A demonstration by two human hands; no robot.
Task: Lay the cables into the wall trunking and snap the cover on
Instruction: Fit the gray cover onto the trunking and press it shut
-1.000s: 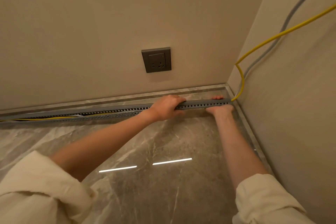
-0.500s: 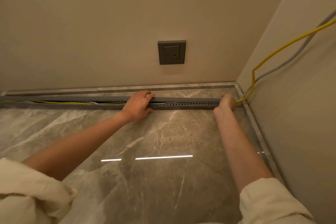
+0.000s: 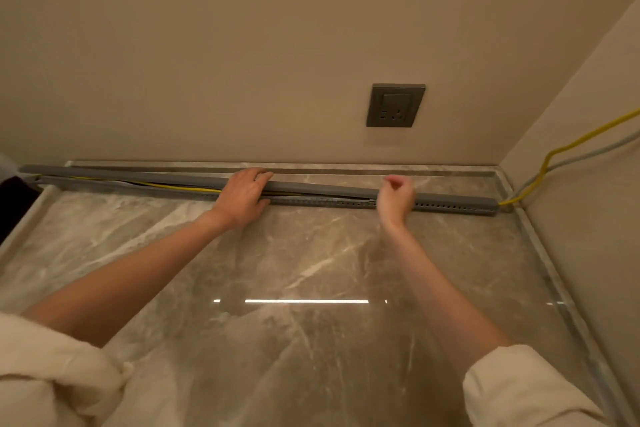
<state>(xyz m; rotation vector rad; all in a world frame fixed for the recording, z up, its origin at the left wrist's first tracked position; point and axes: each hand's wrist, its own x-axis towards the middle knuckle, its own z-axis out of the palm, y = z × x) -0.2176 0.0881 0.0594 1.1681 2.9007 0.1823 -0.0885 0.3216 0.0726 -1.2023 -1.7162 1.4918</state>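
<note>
Cover [image 3: 311, 188] had seated at the corner end; my right hand [image 3: 396, 196] had lifted off, loosely curled and empty, while my left hand [image 3: 244, 196] pressed flat mid-run, leftward still gaping.

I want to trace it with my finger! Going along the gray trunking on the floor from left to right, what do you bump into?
Open stretch with the yellow cable showing → left hand on the cover → right hand, loosely curled → closed slotted trunking → yellow cable leaving the end, with a gray cable beside it.

One head-worn wide view — forward and down, facing a wall corner (close over the floor [image 3: 311, 288])
</note>
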